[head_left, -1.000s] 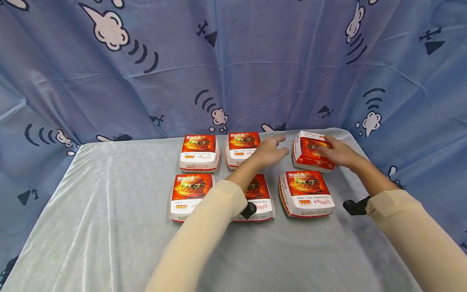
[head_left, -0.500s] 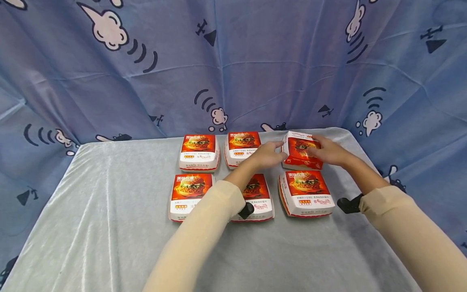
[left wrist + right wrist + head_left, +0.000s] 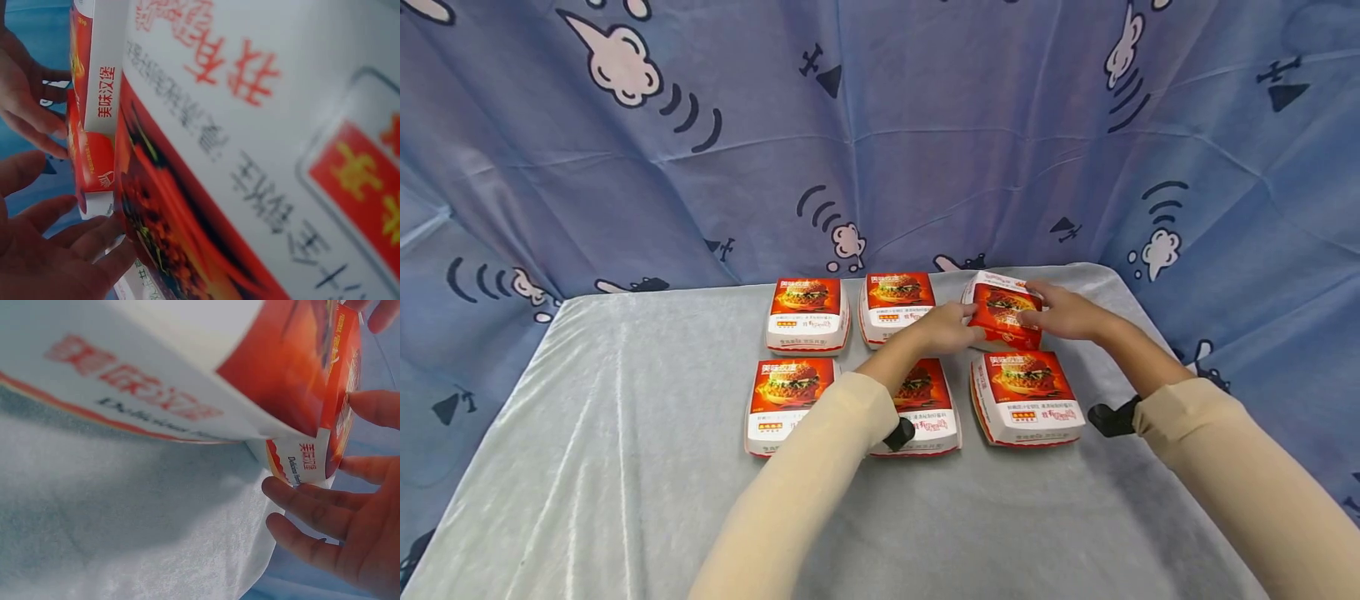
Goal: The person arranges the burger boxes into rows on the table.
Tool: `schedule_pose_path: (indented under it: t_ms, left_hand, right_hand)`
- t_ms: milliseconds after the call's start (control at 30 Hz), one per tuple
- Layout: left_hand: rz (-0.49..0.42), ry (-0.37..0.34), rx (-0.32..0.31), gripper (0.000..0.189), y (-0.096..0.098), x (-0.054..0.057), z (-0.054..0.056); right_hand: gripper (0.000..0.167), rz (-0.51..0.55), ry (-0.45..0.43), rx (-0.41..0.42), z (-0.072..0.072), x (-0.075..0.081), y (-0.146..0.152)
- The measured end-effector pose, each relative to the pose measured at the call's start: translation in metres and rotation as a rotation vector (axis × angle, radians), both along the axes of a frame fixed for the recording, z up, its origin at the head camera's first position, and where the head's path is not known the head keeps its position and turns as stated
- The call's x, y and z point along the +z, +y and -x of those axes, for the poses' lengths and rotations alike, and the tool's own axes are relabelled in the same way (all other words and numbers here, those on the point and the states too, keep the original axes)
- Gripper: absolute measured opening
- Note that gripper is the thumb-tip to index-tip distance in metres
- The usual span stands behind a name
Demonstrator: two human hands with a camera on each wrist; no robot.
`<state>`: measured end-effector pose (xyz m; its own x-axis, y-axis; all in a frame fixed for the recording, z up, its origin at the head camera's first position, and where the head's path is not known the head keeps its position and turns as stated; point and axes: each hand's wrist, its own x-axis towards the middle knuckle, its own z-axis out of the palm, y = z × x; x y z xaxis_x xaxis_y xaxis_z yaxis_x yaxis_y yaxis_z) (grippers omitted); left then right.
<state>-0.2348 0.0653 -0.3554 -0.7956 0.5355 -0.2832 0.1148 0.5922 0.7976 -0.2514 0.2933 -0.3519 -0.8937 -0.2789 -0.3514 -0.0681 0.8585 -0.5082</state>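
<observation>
At the back right of the table, a red and white burger box [image 3: 1002,302] is turned the other way from its neighbours, with its red edge toward me. My right hand [image 3: 1063,313] holds its right side, thumb on the lid and fingers along the side wall, as the right wrist view of the hand [image 3: 369,525] also shows. From the left, my left hand [image 3: 942,331] touches the box's left side with fairly straight fingers. The left wrist view has this left hand [image 3: 59,256] spread close to the boxes. The box's underside is hidden.
A matching box [image 3: 1028,396] stands just in front of the held one. Two more stand in the back row, a left box [image 3: 807,317] and a middle box [image 3: 897,300]. In front, a left box [image 3: 786,392] and a middle box [image 3: 936,412] are partly behind my left sleeve.
My right hand has slid the turned burger box leftward, toward the back-row middle box. My left hand, apart from it at first, now touches its left side.
</observation>
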Motion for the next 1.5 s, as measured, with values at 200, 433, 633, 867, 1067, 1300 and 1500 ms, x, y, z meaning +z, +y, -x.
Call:
schedule_pose_path:
  t_ms: [200, 433, 633, 867, 1067, 1300, 1500]
  left_hand:
    - [0.005, -0.014, 0.001, 0.058, -0.001, 0.0, -0.001]
    - [0.03, -0.025, -0.026, 0.056, 0.0, -0.001, -0.001]
    - [0.041, -0.062, -0.031, 0.056, 0.002, -0.002, 0.0]
    - [0.038, -0.042, -0.074, 0.055, 0.001, -0.002, -0.002]
    - [0.028, -0.044, -0.103, 0.055, 0.001, -0.002, -0.002]
    - [0.066, -0.023, -0.141, 0.053, 0.003, -0.001, -0.004]
    - [0.085, -0.008, -0.152, 0.053, 0.003, 0.0, -0.005]
  right_hand:
    - [0.075, -0.002, -0.004, 0.007, -0.002, 0.001, -0.003]
    - [0.077, -0.002, -0.009, 0.019, -0.002, 0.002, -0.003]
    - [0.077, -0.006, -0.01, 0.024, -0.003, 0.004, -0.004]
    - [0.078, -0.064, -0.029, -0.051, -0.005, 0.009, -0.008]
    - [0.076, -0.078, 0.01, -0.085, -0.008, 0.013, -0.02]
    - [0.077, -0.1, 0.007, -0.08, -0.006, 0.011, -0.028]
    - [0.077, -0.132, 0.021, -0.09, -0.002, 0.005, -0.028]
